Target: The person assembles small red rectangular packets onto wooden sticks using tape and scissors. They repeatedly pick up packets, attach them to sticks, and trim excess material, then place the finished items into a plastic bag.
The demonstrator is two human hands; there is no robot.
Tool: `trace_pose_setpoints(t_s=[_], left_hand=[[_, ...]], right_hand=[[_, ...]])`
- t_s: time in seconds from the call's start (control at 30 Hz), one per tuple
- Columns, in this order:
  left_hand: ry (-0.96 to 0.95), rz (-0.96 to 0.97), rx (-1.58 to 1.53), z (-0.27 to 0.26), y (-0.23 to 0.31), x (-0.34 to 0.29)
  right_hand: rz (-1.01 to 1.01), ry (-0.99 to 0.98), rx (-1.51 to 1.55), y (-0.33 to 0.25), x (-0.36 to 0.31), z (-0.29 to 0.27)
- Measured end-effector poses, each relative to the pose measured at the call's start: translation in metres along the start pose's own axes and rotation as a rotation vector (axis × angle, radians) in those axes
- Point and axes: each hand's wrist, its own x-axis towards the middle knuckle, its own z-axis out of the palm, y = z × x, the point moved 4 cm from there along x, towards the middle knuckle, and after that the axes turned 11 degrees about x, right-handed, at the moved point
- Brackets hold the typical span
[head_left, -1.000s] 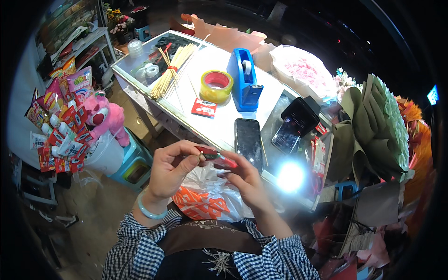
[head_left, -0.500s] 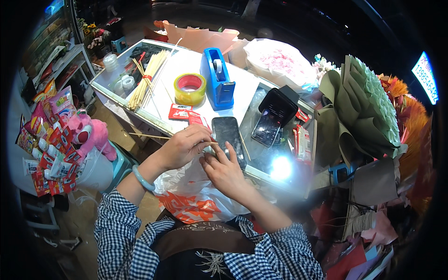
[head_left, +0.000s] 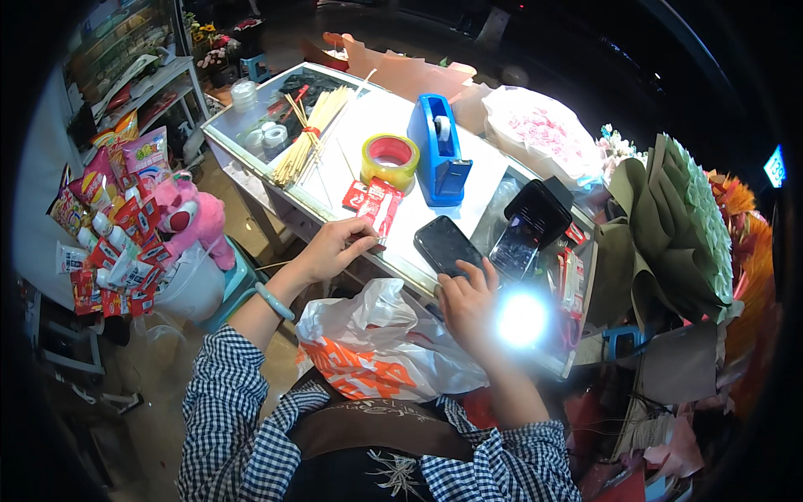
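My left hand [head_left: 341, 248] is closed, thumb and fingers pinched at the table's near edge. A thin wooden stick [head_left: 276, 265] passes under it, showing left of the wrist. Just past the fingertips lies a red-and-white packet [head_left: 386, 199]; whether it is fixed to the stick I cannot tell. My right hand [head_left: 468, 301] has its fingers apart, touching the near right end of a dark-screened phone [head_left: 446, 244] and gripping nothing. A white plastic bag with orange print [head_left: 368, 326] hangs below, between my forearms.
On the table [head_left: 360, 125] stand a yellow tape roll [head_left: 390, 159], a blue tape dispenser [head_left: 439, 155], a bundle of sticks [head_left: 314, 138] and a black device [head_left: 535, 213]. Wrapped bouquets [head_left: 539, 130] line the far and right sides. Left is a bucket of snacks [head_left: 188, 289] with a pink plush [head_left: 191, 209].
My hands have come apart: the right has moved right, onto the phone's near end. The left keeps its pinch. The phone now lies more slanted, and the whole view has shifted.
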Motion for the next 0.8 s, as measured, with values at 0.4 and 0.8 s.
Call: trace_pose_setpoints(t_s=[0.4,0.8], left_hand=[[-0.096,0.058,0.096,-0.004,0.001,0.021],[0.027,-0.096,0.216,-0.019,-0.007,0.017]], right_hand=[[0.387,0.356,0.608,0.122,0.146,-0.002],[0.695,0.564,1.243,0.13,0.187,0.017]])
